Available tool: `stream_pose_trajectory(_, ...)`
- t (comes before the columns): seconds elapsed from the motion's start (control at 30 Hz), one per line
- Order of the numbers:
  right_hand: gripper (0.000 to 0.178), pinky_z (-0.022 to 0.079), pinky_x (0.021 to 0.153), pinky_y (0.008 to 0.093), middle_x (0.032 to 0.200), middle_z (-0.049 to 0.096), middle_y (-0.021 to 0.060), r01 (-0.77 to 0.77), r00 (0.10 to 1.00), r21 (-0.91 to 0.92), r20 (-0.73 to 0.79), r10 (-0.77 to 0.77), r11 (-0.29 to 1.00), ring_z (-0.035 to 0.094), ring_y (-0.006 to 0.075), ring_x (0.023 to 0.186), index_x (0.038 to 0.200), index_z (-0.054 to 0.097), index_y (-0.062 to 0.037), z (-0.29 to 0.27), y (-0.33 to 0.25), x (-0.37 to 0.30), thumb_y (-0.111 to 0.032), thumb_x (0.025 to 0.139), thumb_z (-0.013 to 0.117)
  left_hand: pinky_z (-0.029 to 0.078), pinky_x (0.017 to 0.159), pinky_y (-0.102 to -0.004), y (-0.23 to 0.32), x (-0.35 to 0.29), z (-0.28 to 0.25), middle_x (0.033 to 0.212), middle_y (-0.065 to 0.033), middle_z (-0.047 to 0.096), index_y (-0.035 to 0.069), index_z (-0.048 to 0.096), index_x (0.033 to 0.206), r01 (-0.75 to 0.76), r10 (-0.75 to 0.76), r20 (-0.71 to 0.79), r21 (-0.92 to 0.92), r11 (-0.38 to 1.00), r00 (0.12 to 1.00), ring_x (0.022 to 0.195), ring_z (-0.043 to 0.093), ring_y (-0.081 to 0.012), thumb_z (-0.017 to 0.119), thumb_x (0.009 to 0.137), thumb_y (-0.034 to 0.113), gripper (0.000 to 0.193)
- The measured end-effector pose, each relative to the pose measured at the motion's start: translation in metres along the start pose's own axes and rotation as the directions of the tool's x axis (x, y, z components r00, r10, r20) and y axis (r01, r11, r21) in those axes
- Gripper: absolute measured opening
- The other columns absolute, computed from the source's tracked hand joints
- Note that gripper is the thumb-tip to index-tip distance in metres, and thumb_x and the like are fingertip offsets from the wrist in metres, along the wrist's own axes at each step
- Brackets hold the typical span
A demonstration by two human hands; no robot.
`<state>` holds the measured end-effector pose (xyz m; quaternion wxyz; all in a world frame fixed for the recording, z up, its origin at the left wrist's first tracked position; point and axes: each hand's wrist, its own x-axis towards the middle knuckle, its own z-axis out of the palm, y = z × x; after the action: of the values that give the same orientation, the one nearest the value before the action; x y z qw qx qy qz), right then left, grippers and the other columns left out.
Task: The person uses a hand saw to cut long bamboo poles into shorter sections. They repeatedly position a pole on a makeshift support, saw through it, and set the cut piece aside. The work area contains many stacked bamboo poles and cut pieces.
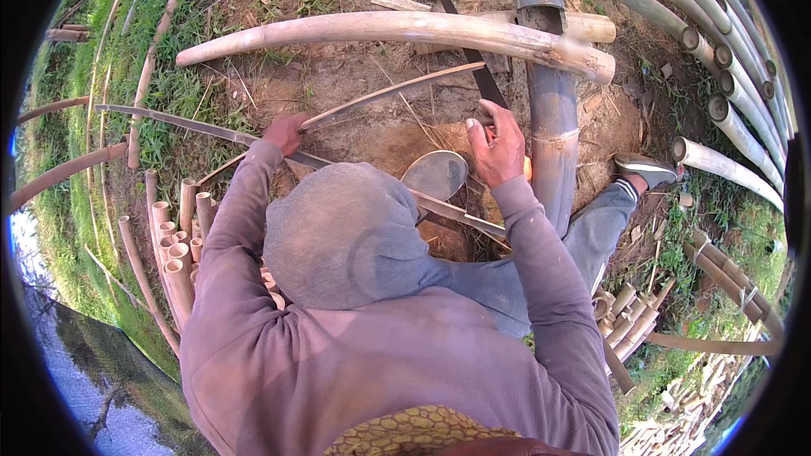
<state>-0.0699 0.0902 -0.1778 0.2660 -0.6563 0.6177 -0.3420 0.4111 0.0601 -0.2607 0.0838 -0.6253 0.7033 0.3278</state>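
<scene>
One strip to mind: held partway along in the closed left hand, slanted off to the far right with its tip over the dark blade, couldn't tell if touching. Had the right hand curled round an orange handle; couldn't tell how tightly. Probably called for a steady left grip, short light strokes, and keeping both hands clear of the edge, tbh.
</scene>
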Motion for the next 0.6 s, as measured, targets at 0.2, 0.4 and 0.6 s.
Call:
stream_pose_trajectory(0.2, 0.048, 0.058, 0.097, 0.0382, 0.125, 0.072, 0.0202, -0.379, 0.925, 0.423, 0.137, 0.356, 0.823, 0.072, 0.0256, 0.112, 0.139, 0.064, 0.0032, 0.008, -0.018, -0.014, -0.020, 0.099, 0.078, 0.052, 0.089, -0.0513, 0.126, -0.005, -0.054, 0.105, -0.0212, 0.072, 0.006, 0.066, 0.106, -0.214, 0.241, 0.131, -0.191, 0.958, 0.961, 0.105, 0.069, -0.0423, 0.064, 0.093, 0.010, 0.014)
stream_pose_trajectory(0.4, 0.057, 0.060, 0.098, 0.0424, 0.133, 0.067, 0.0141, -0.484, 0.778, 0.867, 0.363, 0.513, 0.120, 0.070, 0.0257, 0.118, 0.150, 0.054, -0.0012, 0.000, -0.041, -0.035, -0.033, 0.106, 0.073, 0.051, 0.105, -0.0463, 0.242, 0.010, -0.074, 0.131, -0.0209, 0.065, 0.009, 0.059, 0.141, -0.473, 0.616, 0.359, -0.412, 0.779, 0.701, 0.126, 0.063, -0.0366, 0.079, 0.093, 0.036, 0.058)
stream_pose_trajectory(0.6, 0.042, 0.063, 0.087, 0.0441, 0.119, 0.071, 0.0113, -0.253, 0.751, 0.948, 0.067, 0.657, 0.192, 0.072, 0.0268, 0.107, 0.133, 0.060, -0.0028, -0.082, -0.009, -0.053, -0.036, 0.109, 0.070, 0.049, 0.112, -0.0506, 0.215, 0.112, -0.108, 0.135, -0.0181, 0.066, 0.012, 0.048, 0.153, -0.258, 0.483, -0.385, 0.505, 0.823, 0.787, 0.128, 0.063, -0.0397, 0.087, 0.087, 0.048, 0.084)
